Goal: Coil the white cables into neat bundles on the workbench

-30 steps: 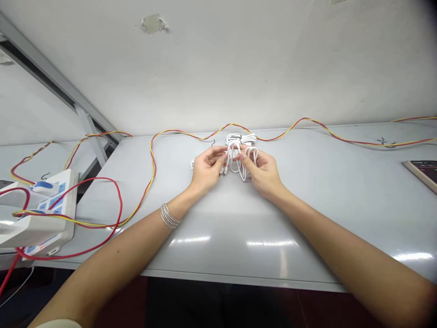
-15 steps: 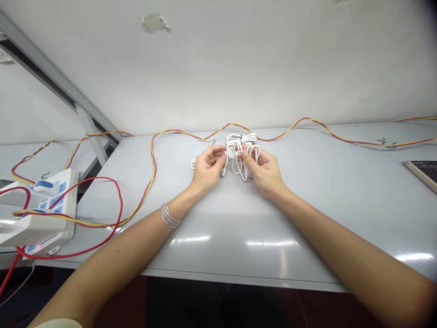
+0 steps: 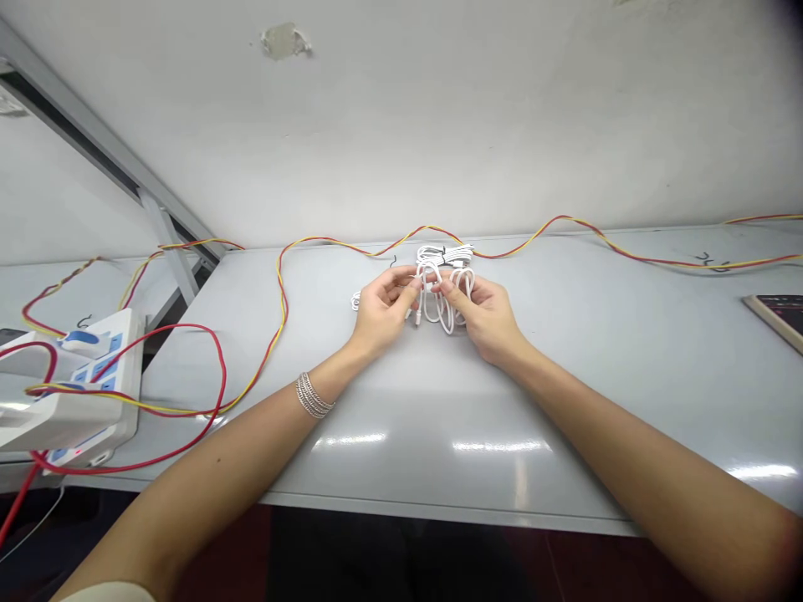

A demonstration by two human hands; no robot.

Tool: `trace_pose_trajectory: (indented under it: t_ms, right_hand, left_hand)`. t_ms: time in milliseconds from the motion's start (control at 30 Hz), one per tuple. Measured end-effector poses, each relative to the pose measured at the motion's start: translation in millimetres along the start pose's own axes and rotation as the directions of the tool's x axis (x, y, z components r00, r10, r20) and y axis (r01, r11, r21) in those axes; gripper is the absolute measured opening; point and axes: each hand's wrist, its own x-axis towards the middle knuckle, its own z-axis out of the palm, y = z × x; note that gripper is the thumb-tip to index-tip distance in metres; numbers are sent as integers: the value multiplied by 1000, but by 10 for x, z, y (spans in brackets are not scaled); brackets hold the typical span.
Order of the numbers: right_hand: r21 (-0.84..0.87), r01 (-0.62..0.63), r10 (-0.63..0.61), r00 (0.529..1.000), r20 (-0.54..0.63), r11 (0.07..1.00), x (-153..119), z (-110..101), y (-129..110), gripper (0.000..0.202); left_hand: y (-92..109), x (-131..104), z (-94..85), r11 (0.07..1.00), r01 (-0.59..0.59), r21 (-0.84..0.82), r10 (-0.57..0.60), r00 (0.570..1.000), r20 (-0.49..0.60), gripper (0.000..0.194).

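Between my two hands hangs a white charging cable (image 3: 447, 316) in loose loops, with a small plug end dangling beside my left thumb. My left hand (image 3: 387, 308) pinches the cable near that end, thumb against fingers. My right hand (image 3: 488, 315) is closed on the looped part, its thumb pressed over the strands. Just beyond my fingers, a bundled white cable (image 3: 444, 256) with a dark tie lies on the grey table (image 3: 414, 451). Part of another white coil (image 3: 355, 301) shows to the left of my left hand.
A twisted red and yellow wire (image 3: 326, 240) runs along the wall side. At the left stands a white power strip (image 3: 129, 368) with plugs and a looping red wire (image 3: 221, 368). A dark flat device (image 3: 781, 313) lies at the right edge. Black tie bits (image 3: 393, 262) lie about.
The cable's plug end by my left thumb has shifted slightly right, and the loops between my hands have changed shape a little. Both hands stay nearly in place.
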Motion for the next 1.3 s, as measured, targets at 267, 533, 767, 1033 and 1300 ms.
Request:
trace_pose_trajectory:
  t_ms: [267, 533, 767, 1033, 1300]
  right_hand:
    - [-17, -29, 29, 1000, -3, 999, 0, -11, 19, 50]
    - [-40, -1, 1, 1000, -2, 999, -9, 2, -7, 46]
    - [16, 2, -1, 1000, -16, 1000, -2, 8, -13, 46]
    - [59, -49, 50, 999, -2, 997, 9, 20, 31, 67]
    - [-73, -29, 29, 1000, 0, 997, -1, 22, 71, 44]
  left_hand:
    - [3, -7, -6, 1000, 8, 20, -8, 1000, 9, 32]
    - [-5, -18, -2, 999, -15, 46, 15, 1000, 0, 32]
    - [-6, -5, 6, 998, -40, 49, 40, 999, 2, 33]
    - [16, -7, 18, 998, -58, 23, 58, 998, -1, 32]
    - [42, -21, 12, 999, -42, 6, 42, 998, 38, 30]
